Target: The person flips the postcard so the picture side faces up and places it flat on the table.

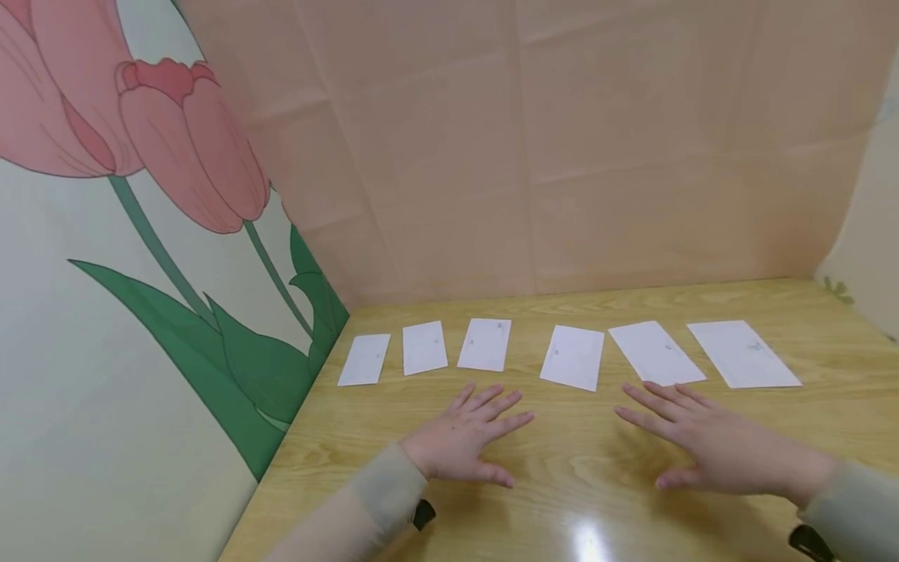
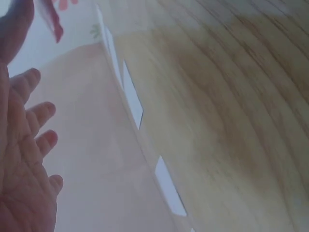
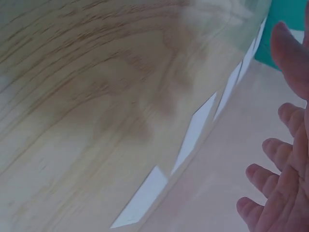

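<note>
Glare on tabletop (image 1: pixel 562 437), soft shadows, hazy wrist views

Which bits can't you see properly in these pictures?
Small marks on the white papers: in the head view, too small to read.
What is under the papers: in the head view, the papers themselves hide it, lying flat on the table.
Left hand: in the left wrist view, partly cut off by the left edge.
Right hand: in the right wrist view, partly cut off by the right edge.
</note>
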### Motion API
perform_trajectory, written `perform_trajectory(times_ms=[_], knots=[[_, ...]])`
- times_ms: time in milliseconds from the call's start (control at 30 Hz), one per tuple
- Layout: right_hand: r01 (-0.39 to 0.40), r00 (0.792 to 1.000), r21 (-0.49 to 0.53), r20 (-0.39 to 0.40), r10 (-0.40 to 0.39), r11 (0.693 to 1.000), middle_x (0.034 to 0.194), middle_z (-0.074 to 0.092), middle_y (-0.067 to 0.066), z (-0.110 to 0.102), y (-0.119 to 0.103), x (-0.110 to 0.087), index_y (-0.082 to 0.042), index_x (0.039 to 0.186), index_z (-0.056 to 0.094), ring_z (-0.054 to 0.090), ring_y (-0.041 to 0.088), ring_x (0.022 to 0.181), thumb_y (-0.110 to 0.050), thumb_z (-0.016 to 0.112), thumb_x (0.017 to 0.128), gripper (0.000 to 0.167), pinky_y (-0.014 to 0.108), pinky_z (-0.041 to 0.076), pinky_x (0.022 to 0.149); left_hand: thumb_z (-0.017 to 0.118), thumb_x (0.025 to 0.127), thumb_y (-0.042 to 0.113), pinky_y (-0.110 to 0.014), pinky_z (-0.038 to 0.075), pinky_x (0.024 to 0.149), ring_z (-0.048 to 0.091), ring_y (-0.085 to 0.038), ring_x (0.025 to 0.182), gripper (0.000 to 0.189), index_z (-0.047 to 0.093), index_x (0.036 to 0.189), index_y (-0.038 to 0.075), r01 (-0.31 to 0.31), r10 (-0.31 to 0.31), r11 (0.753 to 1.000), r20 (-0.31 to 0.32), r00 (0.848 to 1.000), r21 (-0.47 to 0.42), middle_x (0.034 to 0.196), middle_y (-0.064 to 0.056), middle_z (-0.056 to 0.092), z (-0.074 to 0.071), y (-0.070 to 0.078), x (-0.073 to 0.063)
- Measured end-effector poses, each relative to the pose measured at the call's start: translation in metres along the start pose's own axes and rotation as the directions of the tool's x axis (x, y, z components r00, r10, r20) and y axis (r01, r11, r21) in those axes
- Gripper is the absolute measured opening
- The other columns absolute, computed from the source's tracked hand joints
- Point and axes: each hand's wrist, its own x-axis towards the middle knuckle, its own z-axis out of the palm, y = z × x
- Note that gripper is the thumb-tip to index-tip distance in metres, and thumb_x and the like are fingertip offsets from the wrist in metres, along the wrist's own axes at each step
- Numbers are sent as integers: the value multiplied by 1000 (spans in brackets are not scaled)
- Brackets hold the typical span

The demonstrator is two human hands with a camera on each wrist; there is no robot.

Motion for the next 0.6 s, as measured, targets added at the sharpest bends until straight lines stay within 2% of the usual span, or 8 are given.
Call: perform_trajectory(times_ms=[133, 200, 267, 367, 400, 467, 500, 600], knots=[[-95, 996, 29, -1, 95, 995, 158, 19, -4, 13, 12, -15, -19, 148, 38, -3, 2, 143, -58, 75, 69, 96, 17, -5, 111, 47, 89, 66, -46, 5, 116, 4, -16, 146, 82, 14, 155, 29, 32, -34, 998, -22, 999, -56, 160, 5, 10, 7, 2, 12], [-156, 988, 55, 13, 155, 986, 156, 25, -5, 18, 21, -24, -20, 147, 40, 11, 13, 145, -54, 77, 70, 92, 12, -4, 108, 47, 90, 64, -44, 6, 116, 7, -15, 146, 79, 18, 154, 28, 43, -45, 996, -28, 999, -76, 159, 5, 15, 10, 4, 22], [-236, 971, 89, 49, 232, 968, 153, 34, -1, 22, 30, -34, -20, 145, 43, 30, 26, 139, -50, 77, 74, 85, 8, -3, 104, 47, 91, 63, -41, 6, 117, 9, -15, 146, 77, 21, 154, 27, 52, -54, 994, -21, 998, -91, 159, 6, 19, 13, 6, 32], [-363, 930, 125, 108, 351, 923, 144, 45, 13, 25, 45, -47, -11, 139, 51, 50, 40, 118, -42, 77, 78, 73, 33, 17, 115, 44, 92, 63, -38, 7, 117, 12, -14, 145, 74, 23, 153, 28, 68, -69, 992, -7, 998, -110, 157, 6, 23, 18, 10, 50], [-400, 914, 123, 127, 385, 908, 140, 48, 17, 26, 51, -51, -8, 136, 52, 50, 43, 116, -39, 77, 80, 69, 43, 25, 111, 44, 93, 62, -37, 9, 117, 13, -13, 145, 73, 23, 153, 28, 76, -76, 990, -1, 997, -118, 157, 7, 24, 19, 11, 55], [-462, 881, 94, 164, 444, 882, 133, 51, 25, 29, 62, -57, -2, 132, 54, 50, 47, 113, -36, 75, 82, 64, 58, 37, 96, 44, 93, 62, -36, 10, 117, 16, -14, 145, 71, 24, 153, 28, 95, -94, 986, 11, 996, -135, 157, 7, 25, 21, 15, 68], [-484, 867, 75, 176, 466, 872, 131, 51, 28, 31, 68, -60, 0, 130, 55, 50, 48, 112, -34, 75, 83, 61, 61, 40, 87, 44, 93, 62, -35, 12, 116, 18, -14, 144, 71, 26, 153, 28, 104, -103, 985, 17, 995, -137, 156, 7, 26, 21, 16, 74], [-535, 823, 12, 234, 518, 844, 129, 49, 33, 35, 81, -67, 3, 129, 54, 48, 54, 110, -33, 69, 88, 57, 65, 38, 88, 43, 94, 62, -33, 16, 115, 23, -14, 143, 69, 28, 152, 28, 120, -118, 984, 27, 993, -132, 155, 7, 28, 24, 22, 94]])
